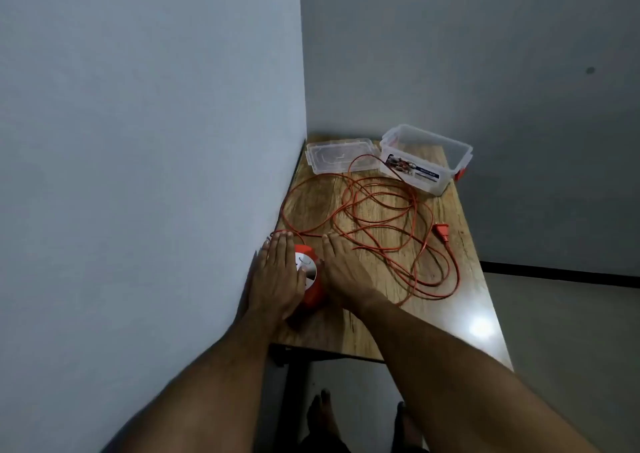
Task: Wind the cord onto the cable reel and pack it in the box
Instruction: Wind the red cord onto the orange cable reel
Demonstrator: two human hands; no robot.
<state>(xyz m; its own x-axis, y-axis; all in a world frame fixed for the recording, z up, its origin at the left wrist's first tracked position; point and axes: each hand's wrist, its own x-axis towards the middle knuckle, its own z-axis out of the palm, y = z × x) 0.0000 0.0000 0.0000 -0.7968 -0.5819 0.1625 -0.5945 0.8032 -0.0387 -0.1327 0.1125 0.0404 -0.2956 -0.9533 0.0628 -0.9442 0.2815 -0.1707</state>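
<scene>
Framing the round orange plastic cable reel (309,279) at the table's 7 o'clock corner, left hand (277,279) and right hand (346,272) lie flat, fingers pressed together. Winding seems not begun: orange cord (381,217) sprawls toward the clear plastic box (426,156) at 1 o'clock. Next, I judge, grip and turn the reel.

Flat hands (311,276) flanking orange reel (310,279)

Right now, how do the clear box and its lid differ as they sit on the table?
The box is deep and stands open, mouth up; the lid is shallow and lies flat beside it, off the box. The box carries a printed label on its front wall and an orange latch at its right end; the lid shows neither. A loop of the orange cord crosses the lid's near edge. Both are clear plastic at the table's far end.
</scene>
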